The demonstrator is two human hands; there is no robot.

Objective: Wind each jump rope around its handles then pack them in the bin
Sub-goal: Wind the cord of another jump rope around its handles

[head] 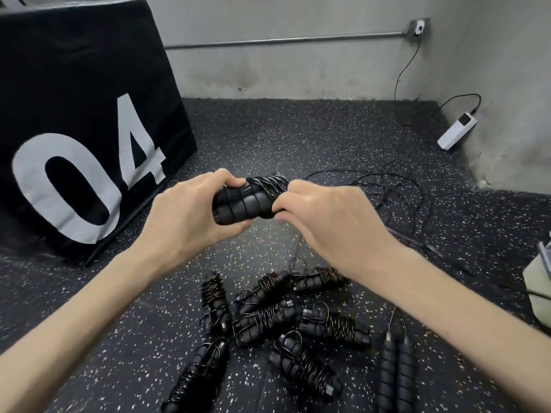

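Clearly the winding step is under way: the left hand (190, 210) grips the paired handles (238, 205) of one jump rope at centre frame, while the right hand (325, 216) pinches the cord at their 3 o'clock end. Finished bundles (277, 317) lie at 6 o'clock, loose cord (387, 186) at 2 o'clock. Next, probably, tuck the tail; no bin is in view.

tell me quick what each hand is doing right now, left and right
Left hand: grip closed around the handles of the jump rope.
Right hand: fingers pinching the wound cord end of the same jump rope.
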